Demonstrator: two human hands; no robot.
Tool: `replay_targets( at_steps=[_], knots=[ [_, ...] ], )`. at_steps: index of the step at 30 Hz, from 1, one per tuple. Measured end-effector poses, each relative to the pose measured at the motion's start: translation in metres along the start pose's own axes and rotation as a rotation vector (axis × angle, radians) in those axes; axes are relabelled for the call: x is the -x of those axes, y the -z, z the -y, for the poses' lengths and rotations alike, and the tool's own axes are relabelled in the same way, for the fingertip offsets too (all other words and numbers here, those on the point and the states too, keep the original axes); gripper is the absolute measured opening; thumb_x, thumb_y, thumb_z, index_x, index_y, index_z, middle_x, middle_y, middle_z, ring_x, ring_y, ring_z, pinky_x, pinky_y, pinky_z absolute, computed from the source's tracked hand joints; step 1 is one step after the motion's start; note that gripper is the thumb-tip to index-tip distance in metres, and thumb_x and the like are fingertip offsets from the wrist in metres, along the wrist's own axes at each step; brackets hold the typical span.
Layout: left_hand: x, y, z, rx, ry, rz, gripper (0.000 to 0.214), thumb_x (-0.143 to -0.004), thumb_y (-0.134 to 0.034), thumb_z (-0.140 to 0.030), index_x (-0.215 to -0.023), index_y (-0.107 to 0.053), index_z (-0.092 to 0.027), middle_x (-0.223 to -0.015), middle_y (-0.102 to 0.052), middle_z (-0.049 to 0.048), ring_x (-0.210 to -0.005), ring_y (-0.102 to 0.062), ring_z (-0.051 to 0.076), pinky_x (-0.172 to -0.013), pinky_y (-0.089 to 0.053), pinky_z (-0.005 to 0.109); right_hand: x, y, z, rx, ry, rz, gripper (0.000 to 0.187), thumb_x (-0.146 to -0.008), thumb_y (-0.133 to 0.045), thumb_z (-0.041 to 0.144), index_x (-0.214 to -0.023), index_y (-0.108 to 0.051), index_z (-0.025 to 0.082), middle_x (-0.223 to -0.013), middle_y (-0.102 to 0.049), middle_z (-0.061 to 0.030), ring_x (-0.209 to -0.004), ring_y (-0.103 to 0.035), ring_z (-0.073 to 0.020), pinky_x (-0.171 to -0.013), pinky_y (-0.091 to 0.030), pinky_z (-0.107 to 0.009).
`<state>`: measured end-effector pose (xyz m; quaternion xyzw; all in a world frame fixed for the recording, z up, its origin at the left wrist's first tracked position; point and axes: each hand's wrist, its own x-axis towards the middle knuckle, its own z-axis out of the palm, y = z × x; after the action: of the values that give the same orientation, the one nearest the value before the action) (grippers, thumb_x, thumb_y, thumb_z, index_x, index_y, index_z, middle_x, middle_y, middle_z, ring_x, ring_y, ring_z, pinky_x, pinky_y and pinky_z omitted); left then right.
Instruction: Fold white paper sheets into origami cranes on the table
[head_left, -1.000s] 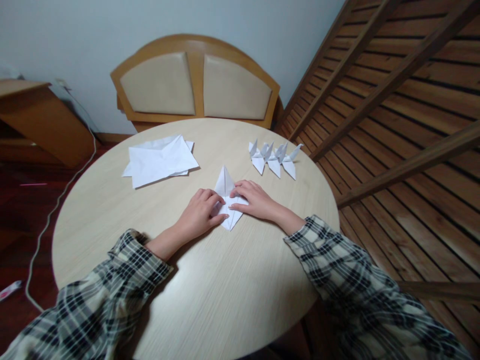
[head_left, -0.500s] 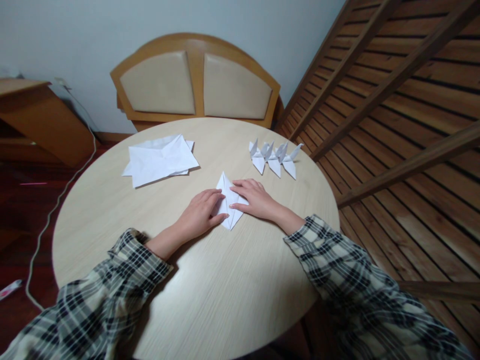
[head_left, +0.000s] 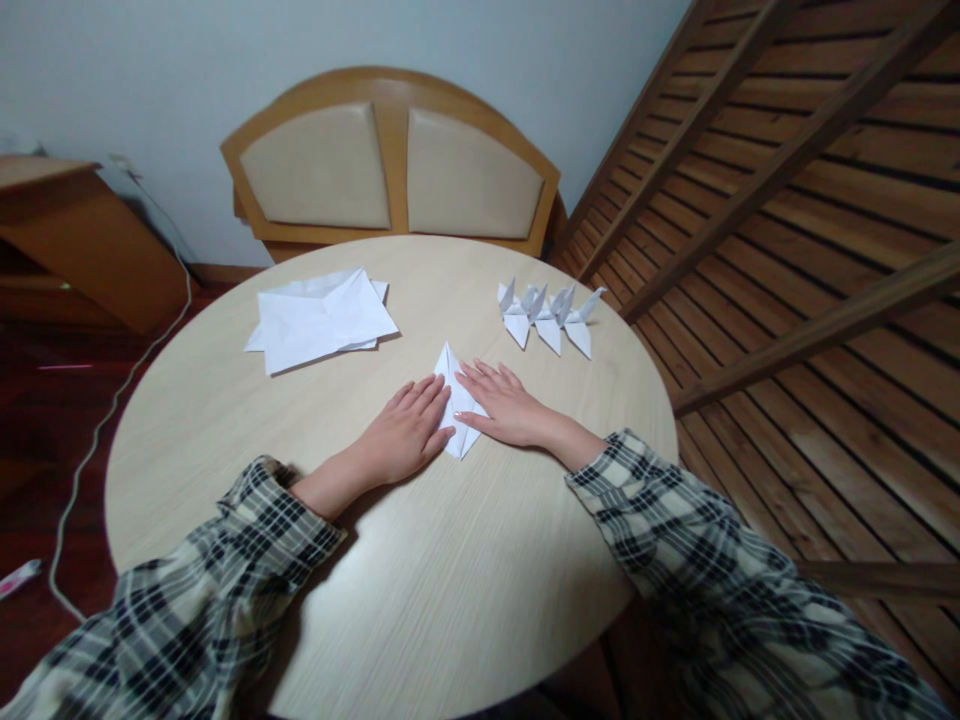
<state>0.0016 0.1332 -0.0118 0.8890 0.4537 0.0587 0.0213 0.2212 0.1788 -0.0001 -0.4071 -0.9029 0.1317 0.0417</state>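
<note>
A folded white paper [head_left: 460, 440], diamond-shaped with one point away from me and one toward me, lies flat on the round table [head_left: 450, 580]. My left hand [head_left: 409, 425] rests palm down over its left side, fingers stretched out. Over the right side lies my right hand [head_left: 502, 400], also flat with the fingers spread and the thumb near the paper's middle. Both hands hide the paper's side corners. Three folded paper cranes [head_left: 551, 318] stand close together beyond my right hand.
Loose white paper sheets [head_left: 322, 320] lie stacked at the table's far left. Behind the table stands a padded wooden headboard [head_left: 397, 160]. A slatted wooden panel [head_left: 787, 250] rises at the right. A pale cable [head_left: 112, 410] runs along the floor at the left.
My fingers have straightened and flattened onto the paper, the right hand's spreading wider and covering more of it. The paper, the cranes and the sheets have stayed in place.
</note>
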Motion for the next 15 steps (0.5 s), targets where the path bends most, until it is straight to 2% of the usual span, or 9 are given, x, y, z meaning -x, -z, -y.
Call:
replay_targets(
  at_steps=[4, 7, 12, 15],
  knots=[
    [0.0002, -0.0009, 0.0002, -0.013, 0.003, -0.003, 0.063, -0.103, -0.027, -0.046, -0.149, -0.036, -0.004, -0.160, -0.030, 0.0197, -0.151, -0.020, 0.029, -0.123, -0.015, 0.046, -0.0003, -0.0001, 0.0022, 0.004, -0.010, 0.013, 0.078, -0.096, -0.031, 0.067, -0.158, -0.023, 0.020, -0.165, -0.017, -0.0100, -0.153, -0.010, -0.0296, -0.123, -0.006, -0.055],
    [0.0004, -0.0019, 0.0010, 0.005, 0.001, -0.018, 0.064, -0.103, -0.025, -0.047, -0.150, -0.035, -0.005, -0.160, -0.030, 0.0192, -0.151, -0.021, 0.029, -0.123, -0.016, 0.047, -0.0012, -0.0007, 0.0047, -0.003, -0.036, 0.013, 0.072, -0.099, -0.032, 0.061, -0.157, -0.025, 0.020, -0.165, -0.018, -0.0089, -0.154, -0.011, -0.0288, -0.123, -0.007, -0.055],
    [0.0000, -0.0027, 0.0028, 0.070, -0.001, -0.045, 0.063, -0.101, -0.030, -0.049, -0.149, -0.037, -0.008, -0.158, -0.035, 0.0200, -0.149, -0.026, 0.031, -0.121, -0.021, 0.049, -0.0043, -0.0051, 0.0061, -0.001, -0.076, -0.100, 0.053, -0.103, -0.034, 0.044, -0.152, -0.038, 0.024, -0.161, -0.031, -0.0076, -0.151, -0.023, -0.0292, -0.121, -0.016, -0.058],
    [-0.0002, -0.0032, 0.0035, 0.097, -0.003, -0.068, 0.061, -0.101, -0.033, -0.049, -0.147, -0.039, -0.010, -0.157, -0.037, 0.0189, -0.149, -0.027, 0.031, -0.121, -0.021, 0.050, -0.0065, -0.0075, 0.0038, 0.019, -0.103, -0.170, 0.045, -0.103, -0.036, 0.037, -0.146, -0.047, 0.026, -0.157, -0.040, -0.0074, -0.147, -0.031, -0.0285, -0.120, -0.022, -0.056]
  ],
)
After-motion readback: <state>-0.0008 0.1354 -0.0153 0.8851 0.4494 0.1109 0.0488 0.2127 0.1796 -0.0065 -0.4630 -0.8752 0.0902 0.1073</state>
